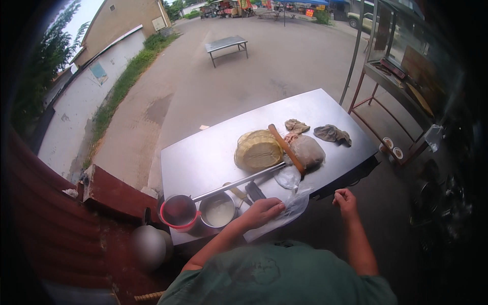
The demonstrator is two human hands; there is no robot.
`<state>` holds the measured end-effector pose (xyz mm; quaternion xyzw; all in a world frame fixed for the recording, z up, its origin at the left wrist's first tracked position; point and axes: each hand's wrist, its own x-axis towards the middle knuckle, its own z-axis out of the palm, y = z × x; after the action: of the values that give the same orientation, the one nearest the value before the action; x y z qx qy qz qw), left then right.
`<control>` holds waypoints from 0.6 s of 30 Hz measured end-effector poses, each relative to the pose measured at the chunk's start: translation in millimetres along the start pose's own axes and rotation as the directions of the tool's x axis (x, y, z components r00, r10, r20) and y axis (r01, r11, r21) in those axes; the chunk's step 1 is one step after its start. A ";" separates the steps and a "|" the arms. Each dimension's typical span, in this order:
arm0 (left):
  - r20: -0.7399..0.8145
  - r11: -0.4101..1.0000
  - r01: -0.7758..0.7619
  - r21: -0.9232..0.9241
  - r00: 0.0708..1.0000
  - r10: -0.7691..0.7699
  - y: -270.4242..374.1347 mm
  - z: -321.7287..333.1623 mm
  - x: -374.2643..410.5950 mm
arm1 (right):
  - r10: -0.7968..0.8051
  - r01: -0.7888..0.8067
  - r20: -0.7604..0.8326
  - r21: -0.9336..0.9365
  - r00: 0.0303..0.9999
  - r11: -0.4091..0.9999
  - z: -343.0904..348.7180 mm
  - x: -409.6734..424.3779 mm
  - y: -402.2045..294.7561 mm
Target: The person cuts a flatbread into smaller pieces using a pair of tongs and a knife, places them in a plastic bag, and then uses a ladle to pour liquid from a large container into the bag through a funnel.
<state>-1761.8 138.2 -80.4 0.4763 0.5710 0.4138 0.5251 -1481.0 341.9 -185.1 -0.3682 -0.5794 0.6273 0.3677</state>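
My left hand (265, 212) holds a clear plastic bag (295, 209) at the near edge of a metal-topped table (198, 152). My right hand (345, 201) is off the table's near edge, its fingers curled; whether it holds anything I cannot tell. Beyond the bag lie a tied plastic bag (288, 177), a wooden rolling pin (285, 148) leaning on a bagged lump (309, 151), and a woven basket (259, 150). Left of my left hand stand a metal pot (217, 209) of whitish contents and a red-rimmed container (179, 212). A metal rod (240, 181) reaches from there towards the basket.
Two crumpled cloths (297, 126) (332, 134) lie towards the table's far right. A brush-like tool (239, 193) and a dark object (254, 190) lie near the pot. To the right stands a glass-sided cart (396, 87); a low red wall (118, 194) borders the left. Another table (226, 43) stands farther out.
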 end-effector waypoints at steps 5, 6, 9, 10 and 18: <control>-0.347 0.921 -0.186 -0.341 0.936 0.060 -24.4 1.4 -6.0 | 0.922 0.562 0.145 -0.823 0.359 -0.089 -39.6 -128.0 99.1; -0.360 0.900 -0.176 -0.399 0.933 0.023 -21.7 3.4 -0.7 | 0.908 0.512 0.194 -0.859 0.372 -0.026 -52.6 -124.6 119.0; -0.460 0.834 -0.160 -0.528 0.879 -0.123 -25.4 4.6 -1.0 | 0.692 0.278 0.477 -0.879 0.542 0.388 21.8 -97.3 54.2; -0.454 0.802 -0.180 -0.569 0.882 -0.125 -18.4 7.9 5.2 | 0.433 0.184 0.584 -0.716 0.686 0.673 28.7 -85.2 43.4; -0.119 0.923 -0.055 -0.381 0.993 0.009 5.3 59.1 61.7 | -0.095 0.058 0.431 0.099 0.897 0.993 79.1 -33.7 -93.3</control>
<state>-1702.2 198.0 -94.2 0.3490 0.5005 0.5528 0.5675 -1532.6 281.3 -86.3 -0.1803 -0.6342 0.7022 0.2686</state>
